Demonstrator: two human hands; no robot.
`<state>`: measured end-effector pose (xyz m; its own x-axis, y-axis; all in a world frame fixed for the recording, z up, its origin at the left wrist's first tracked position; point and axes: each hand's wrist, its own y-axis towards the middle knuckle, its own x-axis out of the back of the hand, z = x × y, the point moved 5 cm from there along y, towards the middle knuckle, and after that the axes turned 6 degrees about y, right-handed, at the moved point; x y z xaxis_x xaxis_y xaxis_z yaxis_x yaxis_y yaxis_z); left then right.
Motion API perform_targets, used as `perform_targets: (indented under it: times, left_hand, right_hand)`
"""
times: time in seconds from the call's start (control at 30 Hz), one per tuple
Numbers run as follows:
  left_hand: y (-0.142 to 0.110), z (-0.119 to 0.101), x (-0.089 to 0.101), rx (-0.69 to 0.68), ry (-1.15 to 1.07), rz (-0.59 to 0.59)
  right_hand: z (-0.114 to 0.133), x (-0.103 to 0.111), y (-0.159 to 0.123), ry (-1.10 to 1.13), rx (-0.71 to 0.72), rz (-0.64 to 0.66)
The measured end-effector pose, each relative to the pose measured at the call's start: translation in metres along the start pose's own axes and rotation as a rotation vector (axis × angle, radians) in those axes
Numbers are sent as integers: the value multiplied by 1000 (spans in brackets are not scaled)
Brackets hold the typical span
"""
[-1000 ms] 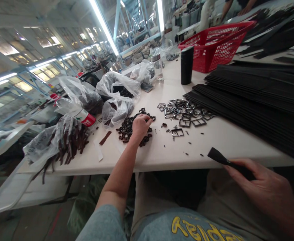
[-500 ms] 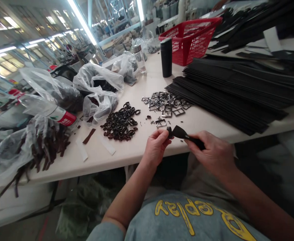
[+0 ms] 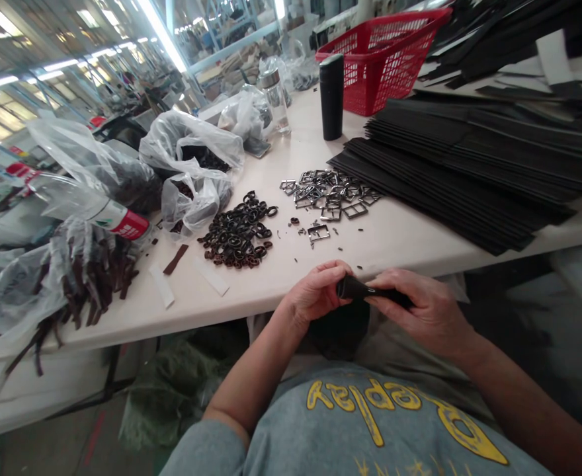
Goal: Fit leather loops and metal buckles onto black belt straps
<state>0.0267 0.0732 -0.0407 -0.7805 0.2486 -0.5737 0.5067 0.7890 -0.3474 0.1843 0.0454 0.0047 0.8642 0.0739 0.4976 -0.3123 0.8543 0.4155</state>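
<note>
Closest to me on the head feed is the grey-blue shirt (image 3: 266, 426), and just past it both hands meet at the table's near edge. The right hand (image 3: 422, 305) grips the black strap (image 3: 355, 289) by its right part, as it did a second ago. The left hand (image 3: 321, 291) is what I see changed: a second ago it was in the loops (image 3: 236, 233), half a second ago it pinched one small dark loop just beside the strap, and now its fingers close on the strap's wide left end. I cannot make out that loop separately. The strap has also come back toward the shirt, from above the table (image 3: 420, 235) to its edge. Farther on, the loops lie piled on the left, the buckles (image 3: 328, 192) are heaped right of them as before, and the black stack (image 3: 459, 168) spreads at the right. Beyond the buckles stands the tumbler (image 3: 331, 99), with the red basket (image 3: 383, 66) behind it.
</note>
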Motion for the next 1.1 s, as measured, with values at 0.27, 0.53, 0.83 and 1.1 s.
perform_targets:
  times: [0.27, 0.53, 0.83, 1.1]
  left_hand:
    - [3, 4, -4, -205, 38, -219]
    - [3, 34, -26, -237, 31, -189]
    - [-14, 10, -30, -477, 601, -70]
    - [-13, 17, -40, -569, 528, 48]
  right_hand:
    - [-8, 1, -10, -137, -23, -87]
    - [-12, -8, -12, -319, -30, -162]
    - [-15, 5, -5, 147, -257, 139]
    - [-14, 14, -4, 149, -284, 221]
